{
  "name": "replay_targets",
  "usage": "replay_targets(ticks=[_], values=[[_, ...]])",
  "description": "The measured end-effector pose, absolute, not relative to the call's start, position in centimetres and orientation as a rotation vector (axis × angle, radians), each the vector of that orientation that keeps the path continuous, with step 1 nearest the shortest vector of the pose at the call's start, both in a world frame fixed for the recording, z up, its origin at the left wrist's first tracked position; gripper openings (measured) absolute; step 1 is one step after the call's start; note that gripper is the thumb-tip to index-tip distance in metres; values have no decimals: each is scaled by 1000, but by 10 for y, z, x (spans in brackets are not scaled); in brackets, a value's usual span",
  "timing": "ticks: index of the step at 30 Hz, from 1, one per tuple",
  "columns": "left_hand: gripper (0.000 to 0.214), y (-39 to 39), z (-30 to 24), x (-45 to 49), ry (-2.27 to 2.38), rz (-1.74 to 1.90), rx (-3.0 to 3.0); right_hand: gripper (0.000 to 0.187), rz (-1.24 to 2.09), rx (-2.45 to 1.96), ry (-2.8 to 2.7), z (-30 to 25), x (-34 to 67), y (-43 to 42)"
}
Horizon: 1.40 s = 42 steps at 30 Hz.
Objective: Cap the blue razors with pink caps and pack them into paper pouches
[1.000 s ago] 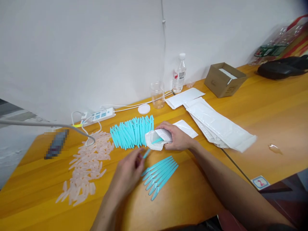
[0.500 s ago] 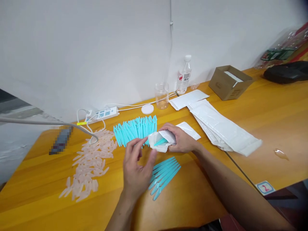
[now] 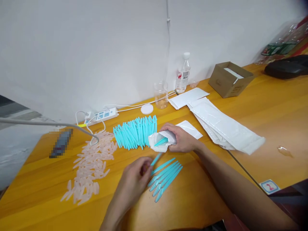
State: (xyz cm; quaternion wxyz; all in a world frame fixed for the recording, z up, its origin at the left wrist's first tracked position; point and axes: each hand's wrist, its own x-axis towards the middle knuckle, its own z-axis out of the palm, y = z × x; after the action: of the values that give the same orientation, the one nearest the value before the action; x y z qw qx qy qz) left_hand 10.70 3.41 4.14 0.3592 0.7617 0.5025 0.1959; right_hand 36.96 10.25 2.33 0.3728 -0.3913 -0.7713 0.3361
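Card point(image 3: 269, 186), table edge point(image 3: 258, 184): red "2" within a blue border. Bottle point(image 3: 183, 77), upright by the wall: red-and-white label, lettering too small to read from where I stand. Cardboard box point(image 3: 222, 81): printed marks, illegible. Right hand point(image 3: 181, 138): forearm slanting in, fingers wrapped round a white pouch point(image 3: 170, 136), teal showing inside. Left hand point(image 3: 137, 175): fingers curled, pinching one teal stick point(image 3: 156, 159) just below the pouch mouth. Loose sticks point(image 3: 169, 182): fanned beside it.

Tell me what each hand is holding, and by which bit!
The left hand holds a turquoise eyebrow razor by its near end. The right hand grips a white bag around its body, just behind the open mouth.
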Motion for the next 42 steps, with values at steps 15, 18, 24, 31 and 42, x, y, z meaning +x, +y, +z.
replay_targets(ticks=[15,18,24,31,42], values=[[33,39,43,146,1494,1299,1991,46,976,-1064,-1948,23,362,97],[16,31,30,127,1375,878,2063,50,942,-1093,-1975,22,363,98],[19,31,18,134,1339,312,2239,55,807,-1135,-2076,18,362,98],[25,20,62,80,1394,1088,1681,55,827,-1149,-2092,19,360,98],[42,31,46,145,1505,1237,1966,61,930,-1139,-2049,23,356,92]])
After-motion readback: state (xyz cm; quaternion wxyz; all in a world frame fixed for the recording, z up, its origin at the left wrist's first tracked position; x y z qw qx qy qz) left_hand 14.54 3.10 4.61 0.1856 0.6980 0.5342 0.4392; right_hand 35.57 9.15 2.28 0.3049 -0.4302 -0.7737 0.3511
